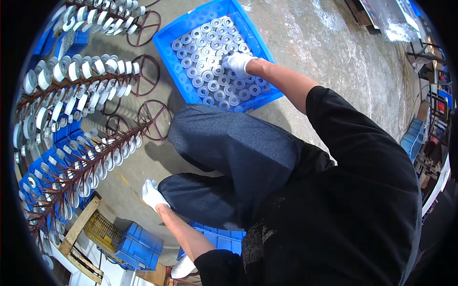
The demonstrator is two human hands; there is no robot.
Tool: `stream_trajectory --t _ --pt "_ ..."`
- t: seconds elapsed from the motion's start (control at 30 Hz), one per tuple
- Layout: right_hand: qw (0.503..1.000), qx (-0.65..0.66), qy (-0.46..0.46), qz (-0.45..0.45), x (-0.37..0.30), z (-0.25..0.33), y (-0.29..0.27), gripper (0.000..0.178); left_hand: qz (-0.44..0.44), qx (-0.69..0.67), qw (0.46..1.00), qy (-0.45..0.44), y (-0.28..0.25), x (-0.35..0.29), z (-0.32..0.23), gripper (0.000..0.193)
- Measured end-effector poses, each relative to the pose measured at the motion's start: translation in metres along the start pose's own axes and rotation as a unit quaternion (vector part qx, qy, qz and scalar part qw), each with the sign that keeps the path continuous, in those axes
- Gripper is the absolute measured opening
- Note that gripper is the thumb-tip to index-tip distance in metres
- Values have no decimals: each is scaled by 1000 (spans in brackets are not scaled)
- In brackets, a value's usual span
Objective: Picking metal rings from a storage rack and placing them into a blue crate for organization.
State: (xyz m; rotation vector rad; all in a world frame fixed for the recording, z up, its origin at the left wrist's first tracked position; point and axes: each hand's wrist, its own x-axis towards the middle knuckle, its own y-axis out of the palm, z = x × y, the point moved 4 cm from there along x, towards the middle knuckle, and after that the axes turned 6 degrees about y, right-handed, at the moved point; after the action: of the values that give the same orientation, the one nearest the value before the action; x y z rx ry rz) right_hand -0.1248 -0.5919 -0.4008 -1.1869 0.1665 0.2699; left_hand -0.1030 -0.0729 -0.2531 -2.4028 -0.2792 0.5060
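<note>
A blue plastic crate (170, 71) stands on the floor, holding rows of round silver metal rings (208, 75) with holes in their middles. My right hand (239, 64), in a white glove, reaches over the crate's near side. Its fingers are bent around one of the rings among the others; the palm hides part of that ring. Down by my knee hangs my left hand (152, 195), also gloved in white. Its fingers are loosely apart, and no object shows in them. It is away from the crate.
Brown spiked racks (90, 164) hung with many metal wheels and rings stand on the left. A smaller blue crate (140, 245) and a yellow basket (101, 230) are at lower left. Concrete floor (305, 43) stretches beyond the big crate. Shelving clutter lines the right.
</note>
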Motion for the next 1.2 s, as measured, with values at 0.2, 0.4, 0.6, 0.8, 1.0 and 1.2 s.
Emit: stream_trajectory --t 0.2,0.4,0.6,0.8,1.0,1.2 --pt "1000 4 12 11 2 -1 2 23 3 3 1000 -9 -1 2 2 30" --pt "1000 0 16 19 0 2 -1 30 4 2 1000 -3 -1 2 1 30" --pt "1000 -3 2 2 -1 2 -2 26 -2 24 1000 -1 1 0 -2 29" --pt "998 -15 44 47 1 2 2 34 -2 9 1000 1 2 0 -2 28" --pt "999 -10 31 15 3 -2 12 33 -9 8 1000 -5 2 -3 -4 27" --pt "995 38 88 18 9 -16 29 30 0 8 1000 5 4 1 -3 27"
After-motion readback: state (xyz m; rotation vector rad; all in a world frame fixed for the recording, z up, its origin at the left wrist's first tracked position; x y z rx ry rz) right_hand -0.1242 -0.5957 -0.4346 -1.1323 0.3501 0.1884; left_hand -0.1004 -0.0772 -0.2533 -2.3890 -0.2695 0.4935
